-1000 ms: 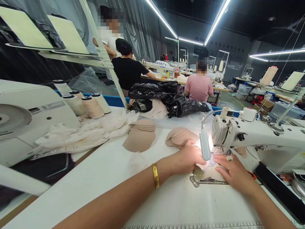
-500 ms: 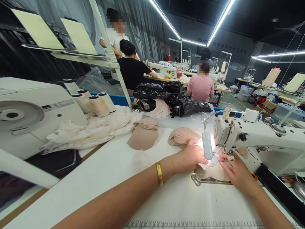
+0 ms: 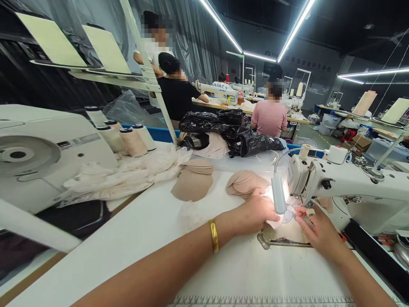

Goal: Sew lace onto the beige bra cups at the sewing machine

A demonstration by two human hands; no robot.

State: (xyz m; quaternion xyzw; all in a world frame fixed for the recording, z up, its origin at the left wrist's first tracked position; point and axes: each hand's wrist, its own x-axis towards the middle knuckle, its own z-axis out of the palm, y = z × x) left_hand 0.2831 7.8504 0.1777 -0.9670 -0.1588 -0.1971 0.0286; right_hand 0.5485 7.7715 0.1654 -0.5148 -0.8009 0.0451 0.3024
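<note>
My left hand is closed on a pale pink fabric piece at the left of the needle area of a white sewing machine. On the other side, the fingertips of my right hand are drawn together at the fabric's edge, close to the presser foot. What lies between these fingertips is only partly visible. A small grey lamp on a bendable neck shines on the fabric and hides part of it. Fanned beige fabric pieces lie just behind my left hand.
Another stack of beige pieces lies further left, beside crumpled cream lace and thread cones. Black plastic bags sit behind. A ruler strip runs along the front edge. Several people work at machines beyond.
Both hands stay almost in place at the machine, with only a tiny shift of the fingers and fabric. The view has moved very slightly.
</note>
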